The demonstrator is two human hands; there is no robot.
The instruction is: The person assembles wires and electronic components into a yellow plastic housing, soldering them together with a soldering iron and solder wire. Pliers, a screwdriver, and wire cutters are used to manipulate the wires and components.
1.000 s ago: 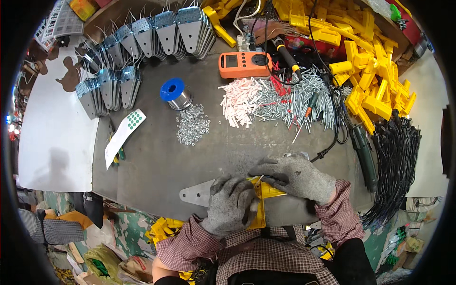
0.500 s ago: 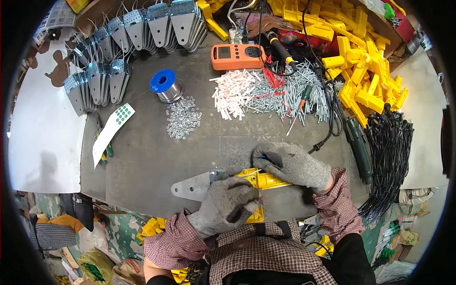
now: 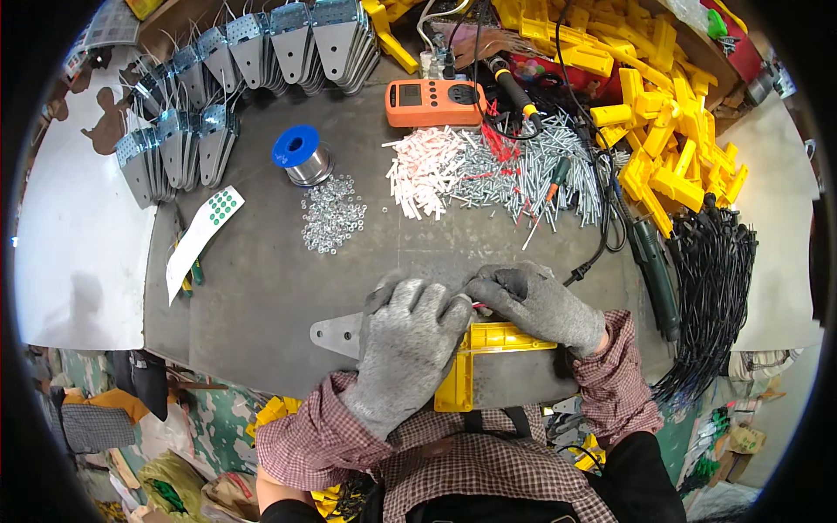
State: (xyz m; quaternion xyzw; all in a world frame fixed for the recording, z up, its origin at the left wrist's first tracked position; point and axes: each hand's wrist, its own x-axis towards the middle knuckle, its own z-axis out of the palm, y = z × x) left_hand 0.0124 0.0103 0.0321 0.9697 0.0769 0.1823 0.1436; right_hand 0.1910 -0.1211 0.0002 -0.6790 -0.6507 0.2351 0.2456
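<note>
Both my hands wear grey work gloves and meet over a yellow plastic T-shaped housing (image 3: pixel 506 336). My right hand (image 3: pixel 536 302) pinches at its fingertips, where a small reddish-white bit (image 3: pixel 479 306) peeks out, too small to name. My left hand (image 3: pixel 410 349) reaches over the housing's left end with its fingers curled, their tips close to the right hand's; what they hold is hidden. From under the left hand a grey metal plate (image 3: pixel 334 336) with two holes sticks out to the left. One yellow leg (image 3: pixel 454 388) of the housing points toward me.
Beyond lie clear nuts (image 3: pixel 334 213), a solder spool (image 3: pixel 301 157), pale sleeves (image 3: pixel 423 170), screws (image 3: pixel 575 187) and an orange meter (image 3: pixel 434 103). Metal plates (image 3: pixel 248 48) stand far left. Yellow parts (image 3: pixel 667 131), a dark green electric screwdriver (image 3: pixel 656 279) and black cables (image 3: pixel 711 296) fill the right.
My left hand has moved up and forward, uncovering more of the yellow housing, and its fingertips have come to my right hand's. The right hand has shifted only slightly.
</note>
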